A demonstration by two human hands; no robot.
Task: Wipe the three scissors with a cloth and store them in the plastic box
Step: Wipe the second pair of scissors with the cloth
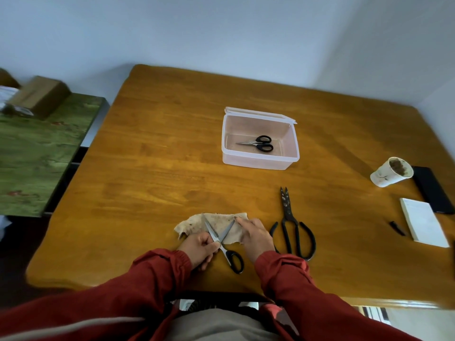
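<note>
The wipe would likely go best drawn pivot-to-tip, skin kept off the edges. The left hand (200, 249) was curled round the open scissors (221, 238) near their pivot; the right hand (254, 236) pressed nearly straight fingers on the cloth (197, 223) under the blades. One small pair (258, 143) lay in the plastic box (261, 161).

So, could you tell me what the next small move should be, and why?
Probably fold the cloth over the open scissors with the right hand and wipe: the left hand grips them on the cloth, and the right touches it.
</note>
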